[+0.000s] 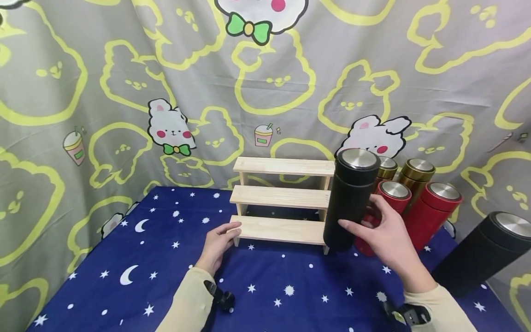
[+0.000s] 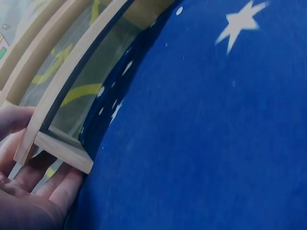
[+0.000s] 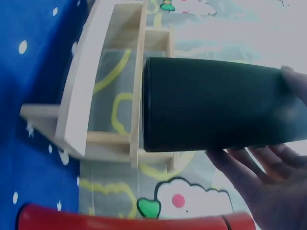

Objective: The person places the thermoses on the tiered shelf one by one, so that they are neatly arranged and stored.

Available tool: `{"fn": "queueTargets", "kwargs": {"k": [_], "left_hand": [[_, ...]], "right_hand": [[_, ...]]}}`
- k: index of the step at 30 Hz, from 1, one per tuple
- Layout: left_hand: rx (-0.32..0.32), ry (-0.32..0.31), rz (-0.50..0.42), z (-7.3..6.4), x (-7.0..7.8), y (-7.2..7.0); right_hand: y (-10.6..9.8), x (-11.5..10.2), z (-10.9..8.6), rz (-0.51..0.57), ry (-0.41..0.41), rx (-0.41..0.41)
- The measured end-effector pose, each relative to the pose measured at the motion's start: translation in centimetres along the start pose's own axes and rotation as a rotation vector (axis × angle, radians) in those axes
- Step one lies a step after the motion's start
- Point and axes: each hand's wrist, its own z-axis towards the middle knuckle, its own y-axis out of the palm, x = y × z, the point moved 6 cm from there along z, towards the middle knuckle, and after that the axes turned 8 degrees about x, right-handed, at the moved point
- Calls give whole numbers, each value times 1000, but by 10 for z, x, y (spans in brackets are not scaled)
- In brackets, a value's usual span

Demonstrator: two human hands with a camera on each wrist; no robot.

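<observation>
My right hand (image 1: 387, 233) grips a black thermos flask (image 1: 349, 203) with a silver lid top, thumb on the near side. The flask is upright and overlaps the right end of a three-step wooden display rack (image 1: 282, 229). In the right wrist view the black flask (image 3: 216, 105) spans the rack's upper steps (image 3: 136, 86), its base toward them. My left hand (image 1: 215, 246) holds the left end of the rack's lowest step. In the left wrist view the thumb lies over the board end (image 2: 31, 139) and the fingers (image 2: 62, 184) curl underneath beside the leg.
Right of the rack stand two red flasks (image 1: 433, 212) and two gold-topped flasks (image 1: 418, 170). Another black flask (image 1: 481, 253) stands at the far right. A dark blue star-patterned cloth (image 1: 186, 221) covers the table; a cartoon-print curtain (image 1: 199, 83) hangs behind.
</observation>
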Motion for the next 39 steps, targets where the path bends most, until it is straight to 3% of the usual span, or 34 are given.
{"fn": "queueTargets", "kwargs": {"k": [20, 31, 39], "left_hand": [[18, -25, -10, -3, -3, 3], [7, -6, -45, -1, -2, 1], [17, -5, 4, -1, 1, 4]], "right_hand": [[52, -20, 50, 185, -10, -95], [83, -29, 76, 224, -16, -173], [92, -37, 91, 292, -6, -191]]}}
